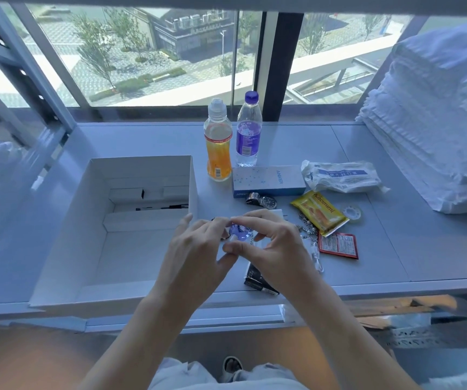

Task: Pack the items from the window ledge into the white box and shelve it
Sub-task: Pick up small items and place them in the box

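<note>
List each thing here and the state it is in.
white box: open, on ledge
orange bottle: upright, capped
water bottle: upright, capped
blue carton: lying flat
watch: on ledge
blue charm: pinched by left hand and right hand

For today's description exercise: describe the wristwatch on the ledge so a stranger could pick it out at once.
Start at the open white box on the window ledge. Right of it lies a long pale blue carton; the wristwatch sits against its near edge. It alone has a metal link band and round dark dial.
</note>
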Demonstrator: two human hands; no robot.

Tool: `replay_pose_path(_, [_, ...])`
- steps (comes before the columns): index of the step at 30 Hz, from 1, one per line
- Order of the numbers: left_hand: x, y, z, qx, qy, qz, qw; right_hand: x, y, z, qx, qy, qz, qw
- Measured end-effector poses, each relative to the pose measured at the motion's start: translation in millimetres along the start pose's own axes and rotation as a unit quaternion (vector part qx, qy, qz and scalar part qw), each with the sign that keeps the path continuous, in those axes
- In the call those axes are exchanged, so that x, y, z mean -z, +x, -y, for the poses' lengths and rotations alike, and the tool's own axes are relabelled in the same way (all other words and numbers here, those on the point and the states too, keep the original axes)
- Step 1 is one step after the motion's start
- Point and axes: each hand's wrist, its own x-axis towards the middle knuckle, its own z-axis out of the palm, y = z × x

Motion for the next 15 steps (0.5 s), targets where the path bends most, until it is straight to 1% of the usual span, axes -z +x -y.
replay_pose_path(6, [-1.5,0.3,2.0,-0.009,0.008,-0.012,1.0,1.4,-0.8,-1.1,0.011,0.029,-0.004,1.0])
replay_pose_path(15, [0.9,2.5,2.0,-0.011,-0.008,-0.031,0.999,8.0,-2.8,-3.3,0.072,-0.028,-0.01,0.997])
